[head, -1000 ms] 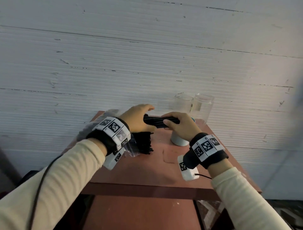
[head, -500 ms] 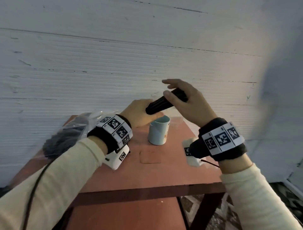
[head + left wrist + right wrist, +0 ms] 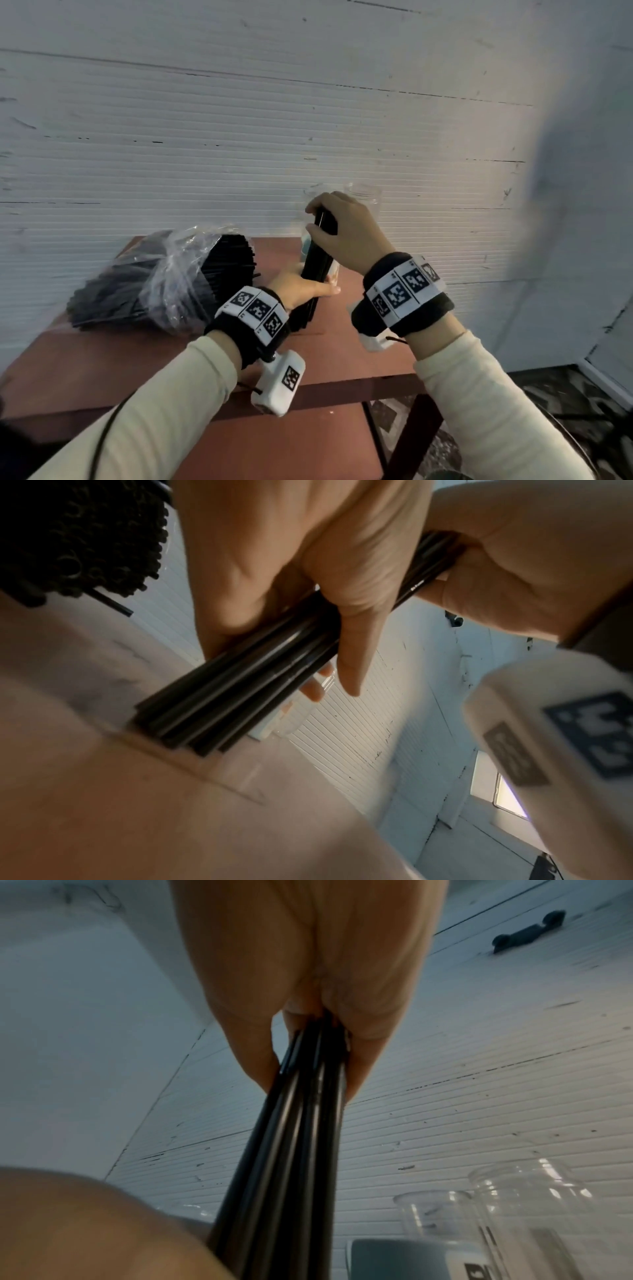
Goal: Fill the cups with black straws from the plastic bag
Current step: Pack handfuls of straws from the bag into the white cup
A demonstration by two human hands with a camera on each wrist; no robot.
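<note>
A bundle of black straws [image 3: 317, 267] stands nearly upright with its lower ends [image 3: 178, 731] on the red-brown table [image 3: 171, 359]. My right hand [image 3: 318, 222] grips the bundle's top [image 3: 284, 1150]. My left hand [image 3: 308, 291] wraps around its lower part, thumb on one side and fingers on the other [image 3: 291, 669]. A light blue cup [image 3: 334, 270] stands just behind the bundle, mostly hidden. Two clear cups [image 3: 435, 1218] [image 3: 534, 1191] stand at the back by the wall. The plastic bag [image 3: 164, 274], full of black straws, lies on the table's left.
A white ribbed wall [image 3: 239, 137] rises directly behind the table. The table's front edge [image 3: 342, 390] is near my wrists, and its right edge lies just past the cups. A lower shelf [image 3: 274, 445] and patterned floor [image 3: 565, 411] show below.
The bundle was held tilted in the air above the blue cup; it now stands upright with its ends on the table. My left hand has moved onto its lower part.
</note>
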